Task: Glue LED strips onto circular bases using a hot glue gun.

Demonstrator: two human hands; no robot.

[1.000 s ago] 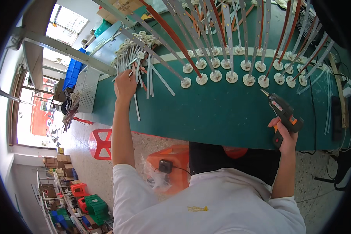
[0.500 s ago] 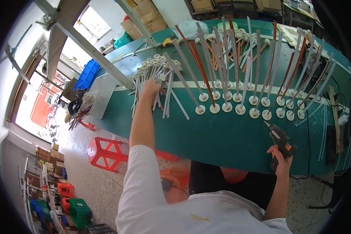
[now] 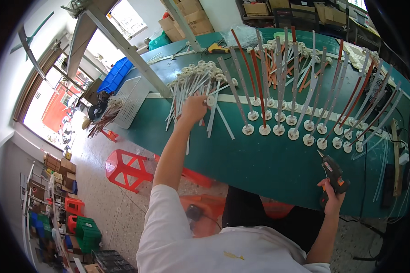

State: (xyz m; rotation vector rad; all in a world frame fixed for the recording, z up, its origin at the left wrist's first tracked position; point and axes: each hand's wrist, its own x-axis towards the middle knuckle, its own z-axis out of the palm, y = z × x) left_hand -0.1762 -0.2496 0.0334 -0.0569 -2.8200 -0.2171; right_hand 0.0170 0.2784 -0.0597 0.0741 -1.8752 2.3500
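At the near side of a pile of pale strips with round white ends, my left hand is closed on a strip with a white disc. The disc shows beside my fingers; most of that strip is hidden or blends into the pile. My right hand grips a black glue gun with orange parts, its nozzle pointing away toward the nearest discs. Several grey and reddish-brown strips stand upright or lean in rows, each on a round white base, right of the pile.
The green table carries everything. A white perforated basket and a blue crate stand at its left, near a metal post. More strips lie behind the rows. A red stool is on the floor; cables hang at right.
My left hand has drawn back slightly out of the pile, and a white disc now shows at its fingers. The whole view has shifted a little; my right hand still holds the glue gun.
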